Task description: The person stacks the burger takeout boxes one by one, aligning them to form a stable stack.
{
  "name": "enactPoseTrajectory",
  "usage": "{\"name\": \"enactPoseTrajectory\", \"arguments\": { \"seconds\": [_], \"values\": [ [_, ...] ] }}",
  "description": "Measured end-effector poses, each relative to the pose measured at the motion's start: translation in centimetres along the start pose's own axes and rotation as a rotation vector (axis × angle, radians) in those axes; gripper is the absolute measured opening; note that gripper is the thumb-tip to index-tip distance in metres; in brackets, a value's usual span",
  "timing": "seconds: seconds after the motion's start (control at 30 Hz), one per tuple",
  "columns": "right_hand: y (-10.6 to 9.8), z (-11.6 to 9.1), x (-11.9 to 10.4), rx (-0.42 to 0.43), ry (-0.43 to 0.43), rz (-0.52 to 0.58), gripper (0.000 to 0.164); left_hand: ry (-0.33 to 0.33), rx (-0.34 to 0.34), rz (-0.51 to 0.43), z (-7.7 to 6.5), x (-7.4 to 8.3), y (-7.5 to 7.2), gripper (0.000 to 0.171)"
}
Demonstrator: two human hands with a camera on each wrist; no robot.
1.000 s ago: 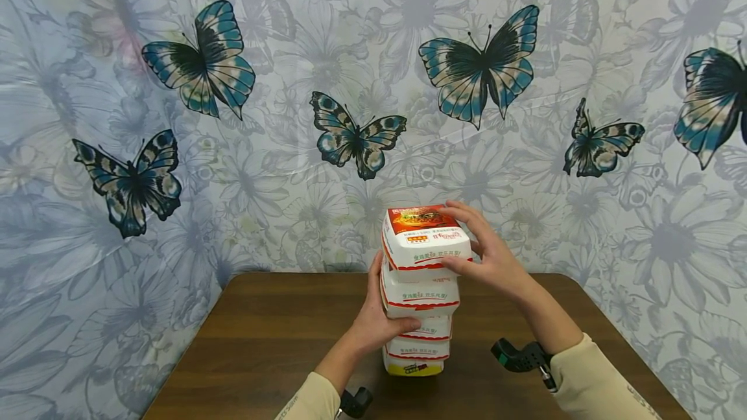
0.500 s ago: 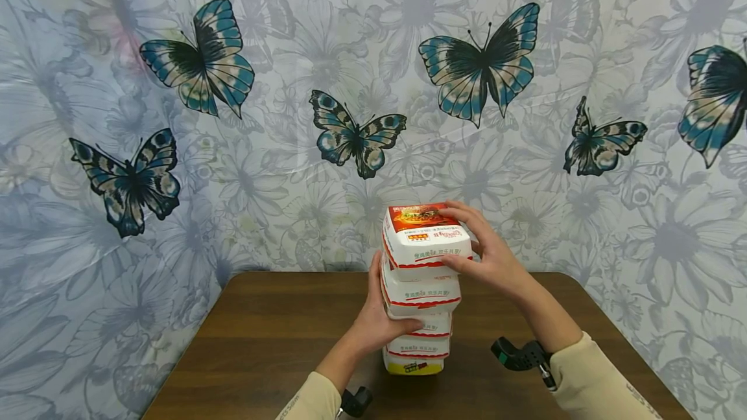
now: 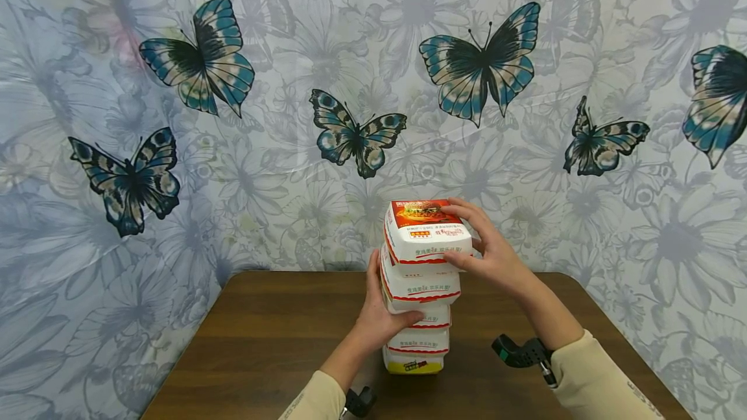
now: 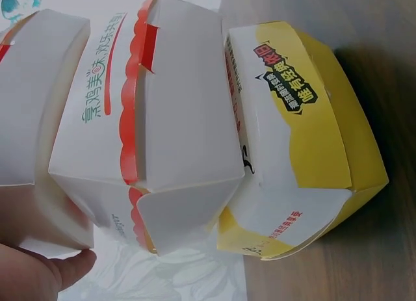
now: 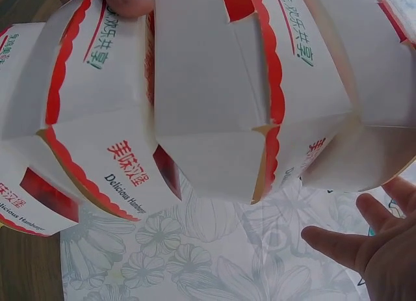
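Note:
A stack of several white burger boxes with red wavy trim stands on the table in the head view. The top burger box point(image 3: 432, 238) shows a burger picture on its lid. My right hand point(image 3: 496, 255) holds its right side, with the thumb on the front and a finger on the lid. My left hand point(image 3: 382, 316) grips the stack's left side around the second box point(image 3: 426, 291) and third box, its thumb across the third's front. The lowest box point(image 4: 305, 125) has a yellow base. The boxes sit unevenly on each other. The left hand's far fingers are partly hidden.
The brown wooden table point(image 3: 280, 342) extends to both sides of the stack. Behind it hangs a pale floral backdrop point(image 3: 280, 212) with teal butterflies. Black wrist cameras sit below both hands.
The upper boxes and both hands have risen slightly, and the top box has shifted a little right. The lowest box stays in place.

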State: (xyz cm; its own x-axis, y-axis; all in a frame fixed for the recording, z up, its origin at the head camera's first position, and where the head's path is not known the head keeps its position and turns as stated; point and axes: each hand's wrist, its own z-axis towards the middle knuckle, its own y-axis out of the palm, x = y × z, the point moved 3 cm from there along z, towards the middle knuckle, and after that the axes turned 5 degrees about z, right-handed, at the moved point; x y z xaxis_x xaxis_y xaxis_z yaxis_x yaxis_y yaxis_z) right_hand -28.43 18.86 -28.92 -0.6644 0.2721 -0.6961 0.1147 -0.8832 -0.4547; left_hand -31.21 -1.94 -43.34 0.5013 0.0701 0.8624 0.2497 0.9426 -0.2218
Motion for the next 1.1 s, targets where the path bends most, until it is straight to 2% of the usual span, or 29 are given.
{"name": "enactPoseTrajectory", "arguments": {
  "seconds": [0.53,1.1],
  "values": [
    [-0.02,0.06,0.26,0.013,0.018,-0.031,0.066,-0.050,0.027,0.075,-0.41,0.59,0.11,0.125],
    [0.38,0.06,0.14,0.008,0.030,-0.005,0.069,-0.053,0.049,0.005,-0.66,0.22,0.06,0.125]
  ]
}}
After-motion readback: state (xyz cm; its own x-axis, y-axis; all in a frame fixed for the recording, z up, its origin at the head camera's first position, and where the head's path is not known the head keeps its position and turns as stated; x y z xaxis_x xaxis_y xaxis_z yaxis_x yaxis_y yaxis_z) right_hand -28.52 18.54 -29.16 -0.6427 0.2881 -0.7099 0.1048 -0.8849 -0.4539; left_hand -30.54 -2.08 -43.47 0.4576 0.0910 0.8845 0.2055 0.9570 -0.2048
